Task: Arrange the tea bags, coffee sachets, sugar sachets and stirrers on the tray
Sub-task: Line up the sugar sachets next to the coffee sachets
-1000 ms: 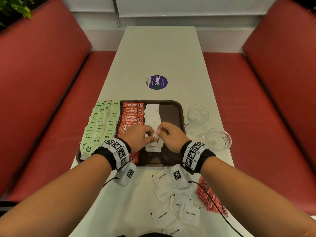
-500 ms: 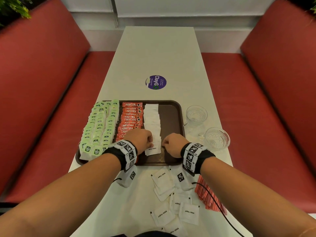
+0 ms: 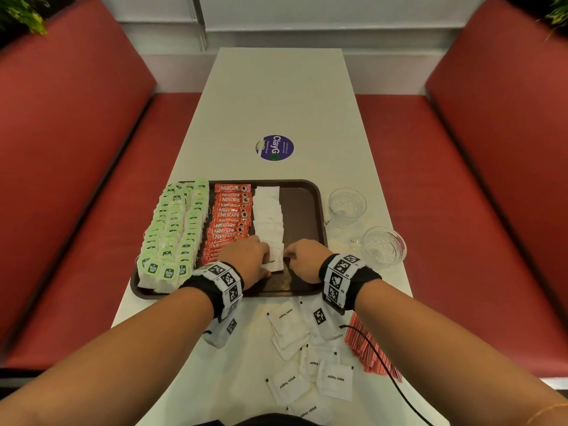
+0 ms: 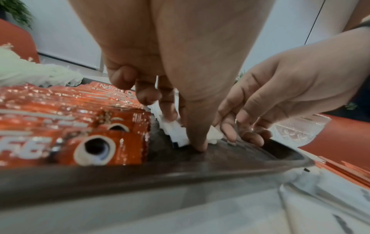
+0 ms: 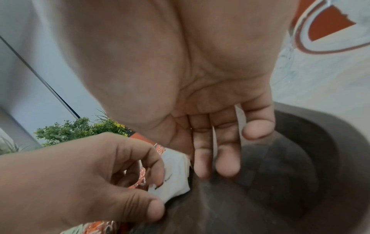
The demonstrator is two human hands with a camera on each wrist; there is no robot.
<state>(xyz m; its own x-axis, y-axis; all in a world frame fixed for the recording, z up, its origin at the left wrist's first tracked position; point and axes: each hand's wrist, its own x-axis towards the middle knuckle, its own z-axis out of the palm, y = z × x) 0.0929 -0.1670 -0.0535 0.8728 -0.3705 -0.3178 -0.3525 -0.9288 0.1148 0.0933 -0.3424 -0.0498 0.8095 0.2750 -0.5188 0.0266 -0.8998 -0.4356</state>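
Left hand (image 3: 249,261) fingers curl onto the nearest white sugar sachet (image 3: 274,262); right hand (image 3: 302,259) fingers, nearly straight, press its 3 o'clock edge. It ends the white row on the brown tray (image 3: 304,210). The head view alone shows loose sachets (image 3: 289,325) at 6 o'clock.
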